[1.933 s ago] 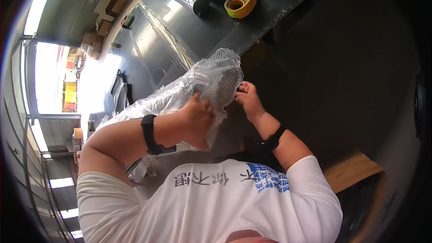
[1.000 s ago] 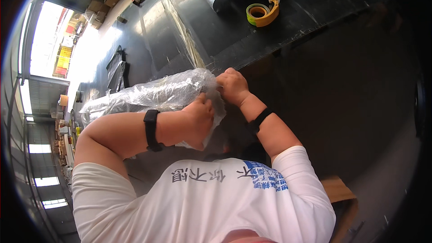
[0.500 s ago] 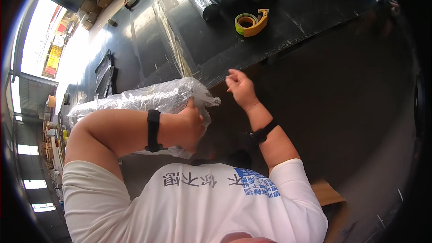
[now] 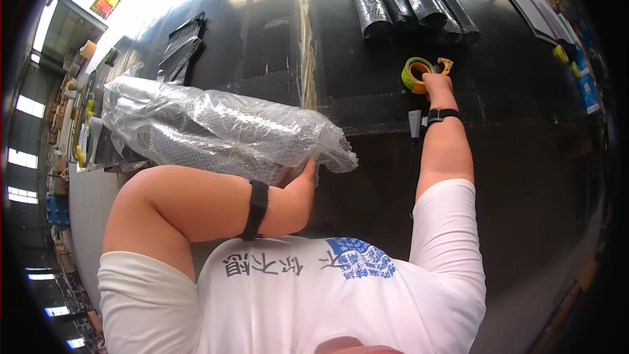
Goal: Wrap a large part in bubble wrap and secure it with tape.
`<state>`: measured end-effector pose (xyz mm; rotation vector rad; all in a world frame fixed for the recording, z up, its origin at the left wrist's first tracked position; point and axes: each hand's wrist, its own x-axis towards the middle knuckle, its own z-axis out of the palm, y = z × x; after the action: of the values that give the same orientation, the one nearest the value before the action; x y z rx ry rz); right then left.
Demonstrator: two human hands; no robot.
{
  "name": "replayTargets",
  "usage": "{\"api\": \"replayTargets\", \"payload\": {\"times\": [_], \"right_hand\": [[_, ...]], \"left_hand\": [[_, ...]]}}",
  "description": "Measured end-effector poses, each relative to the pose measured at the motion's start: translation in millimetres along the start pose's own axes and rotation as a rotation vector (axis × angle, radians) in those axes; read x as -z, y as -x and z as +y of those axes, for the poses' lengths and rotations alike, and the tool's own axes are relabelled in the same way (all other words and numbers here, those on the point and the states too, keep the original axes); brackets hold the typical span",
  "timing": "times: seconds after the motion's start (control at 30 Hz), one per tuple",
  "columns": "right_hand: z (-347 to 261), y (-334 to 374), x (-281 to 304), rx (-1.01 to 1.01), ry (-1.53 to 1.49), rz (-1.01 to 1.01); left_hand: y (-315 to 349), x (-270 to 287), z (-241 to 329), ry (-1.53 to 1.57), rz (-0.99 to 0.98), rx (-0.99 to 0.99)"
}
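Note:
A long bundle in clear bubble wrap (image 4: 216, 124) lies along the near edge of the dark table, its loose wrap sticking out at the right end. My left hand (image 4: 300, 190) holds it near that end, one digit pressed up against the wrap and the other fingers hidden. Farther out to the right, my right hand (image 4: 439, 84) is closed on a yellow tape dispenser (image 4: 448, 65). A roll of tape with a yellow-green edge (image 4: 411, 77) sits in the dispenser, partly covered by the hand.
Several black rolls in shiny film (image 4: 367, 3) lie at the back. Folded black plastic (image 4: 183, 49) rests beyond the bundle. A tape-covered pale strip (image 4: 305, 46) runs across the table (image 4: 367, 105). Flat boards (image 4: 521, 3) and a blue box (image 4: 585, 88) are at the right.
My right hand has reached forward and right and taken hold of the tape dispenser. My left hand stays at the bundle's right end. The view has shifted.

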<state>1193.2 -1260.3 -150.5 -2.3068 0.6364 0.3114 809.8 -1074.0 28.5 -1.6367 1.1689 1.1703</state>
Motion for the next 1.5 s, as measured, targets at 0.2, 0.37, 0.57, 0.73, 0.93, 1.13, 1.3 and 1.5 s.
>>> {"api": "replayTargets", "payload": {"times": [0.2,0.37,0.57,0.73,0.93,1.13,1.3,1.5], "right_hand": [[-9,95,46,0.325,-0.669,-0.861],[-46,269,83,0.714,-0.673,-1.054],[-36,401,74,1.463,0.199,-0.518],[8,406,43,1.448,0.531,-0.326],[39,391,25,1.547,0.112,-0.300],[38,397,29,1.525,0.103,-0.286],[24,396,37,1.439,0.263,-0.398],[24,384,35,1.454,0.202,-0.461]], "left_hand": [[-9,-12,15,-0.059,-0.001,0.119],[28,-5,18,-0.076,-0.078,0.123],[-65,-49,65,0.044,0.500,0.456],[-10,-50,85,-0.198,0.575,0.654],[-5,-118,89,0.026,1.547,1.003],[18,-118,92,0.869,1.378,1.049],[7,-127,86,0.860,1.510,1.038],[6,-125,84,0.949,1.445,1.013]]}}
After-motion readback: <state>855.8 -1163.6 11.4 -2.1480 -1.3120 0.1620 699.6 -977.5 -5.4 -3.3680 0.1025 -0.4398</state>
